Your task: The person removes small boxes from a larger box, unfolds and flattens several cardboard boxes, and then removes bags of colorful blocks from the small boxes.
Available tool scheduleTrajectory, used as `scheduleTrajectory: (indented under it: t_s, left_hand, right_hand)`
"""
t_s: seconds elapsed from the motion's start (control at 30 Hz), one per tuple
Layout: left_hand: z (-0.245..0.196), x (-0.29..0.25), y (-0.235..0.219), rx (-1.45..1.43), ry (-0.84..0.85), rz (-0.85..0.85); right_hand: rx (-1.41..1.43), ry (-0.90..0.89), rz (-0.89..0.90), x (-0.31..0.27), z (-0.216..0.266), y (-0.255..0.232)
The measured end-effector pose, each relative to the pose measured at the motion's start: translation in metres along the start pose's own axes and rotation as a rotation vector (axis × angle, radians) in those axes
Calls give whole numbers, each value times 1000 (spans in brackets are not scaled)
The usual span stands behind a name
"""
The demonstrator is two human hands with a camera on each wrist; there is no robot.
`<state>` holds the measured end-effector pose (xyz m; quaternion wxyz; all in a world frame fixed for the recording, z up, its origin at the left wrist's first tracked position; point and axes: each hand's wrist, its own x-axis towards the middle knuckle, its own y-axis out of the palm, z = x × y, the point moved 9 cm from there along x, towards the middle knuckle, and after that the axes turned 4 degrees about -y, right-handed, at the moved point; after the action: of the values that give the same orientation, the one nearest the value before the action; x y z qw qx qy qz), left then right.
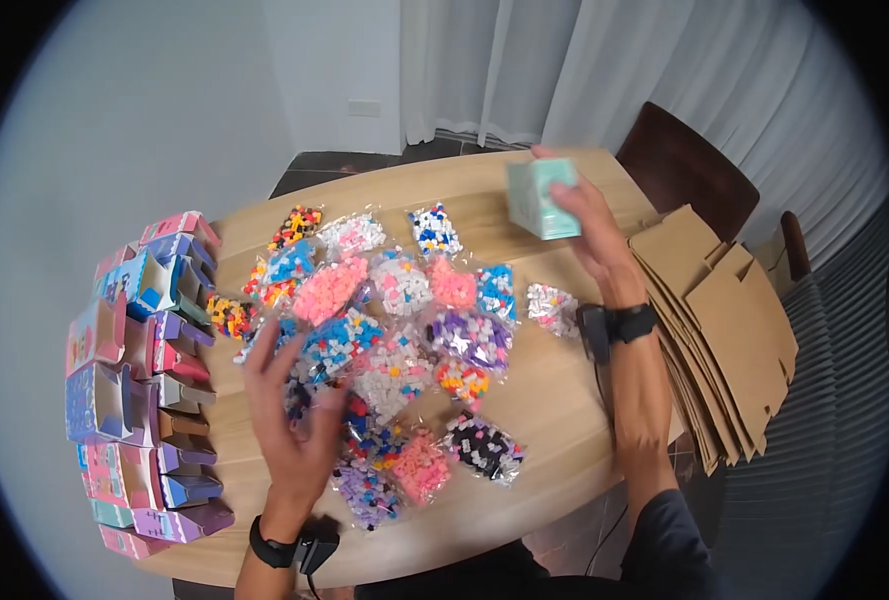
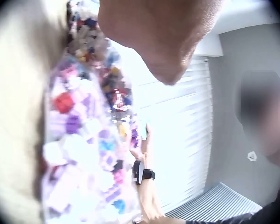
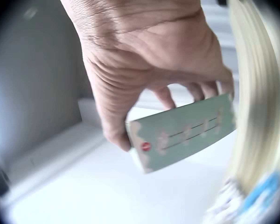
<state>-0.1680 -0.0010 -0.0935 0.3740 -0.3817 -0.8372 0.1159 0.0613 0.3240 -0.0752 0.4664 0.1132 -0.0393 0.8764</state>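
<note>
My right hand (image 1: pixel 599 232) grips a small mint-green cardboard box (image 1: pixel 531 208) by its sides, held over the far right of the table. In the right wrist view the thumb is on one end of the green box (image 3: pixel 186 133) and the fingers are on the other side. The left hand (image 1: pixel 293 440) hovers with loosely bent, spread fingers at the left of a spread of clear bags filled with small coloured bricks. Nearest to it are a blue-and-white bag (image 1: pixel 343 340) and a purple-and-grey bag (image 1: pixel 367 492).
Several opened, colourful small boxes (image 1: pixel 145 390) stand in rows along the table's left edge. Flattened brown cardboard (image 1: pixel 730 340) is stacked at the right edge, beside a dark chair (image 1: pixel 690 170). One bag of white and pink bricks (image 1: pixel 553 308) lies apart, near my right wrist.
</note>
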Motion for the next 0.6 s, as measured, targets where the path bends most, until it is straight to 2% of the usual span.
scheduleTrajectory:
  t_s: [0.03, 0.07, 0.1, 0.13, 0.23, 0.27, 0.37, 0.4, 0.47, 0.53, 0.6]
  left_hand:
    - [-2, 4, -6, -156, -68, -95]
    - [-19, 13, -9, -154, -65, -108]
    - [-26, 23, -3, -450, -239, -32]
    - [-33, 30, 9, -746, -411, 45]
    - [-64, 47, 57, -1194, -737, 271]
    - [-72, 54, 67, -1359, -727, 384]
    - [-54, 60, 78, -1355, -711, 340]
    - [-43, 62, 77, -1274, -689, 289]
    - [-33, 66, 74, -1196, -660, 234]
    - [-29, 68, 66, -1110, -638, 149]
    - [-28, 69, 61, -1076, -631, 105]
  right_hand:
    - [326, -36, 39, -7, 15, 22]
    - [653, -73, 83, -12, 27, 41]
    - [777, -82, 137, -15, 33, 59]
    - [846, -34, 194, -22, 35, 79]
    - [925, 48, 254, -43, 26, 124]
    - [847, 19, 302, -51, 28, 136]
    - [699, -35, 360, -53, 29, 150]
    - [615, -53, 353, -53, 29, 150]
    - [715, -57, 314, -58, 35, 155]
    - [384, -13, 144, -62, 22, 148]
    - [414, 8, 121, -65, 14, 151]
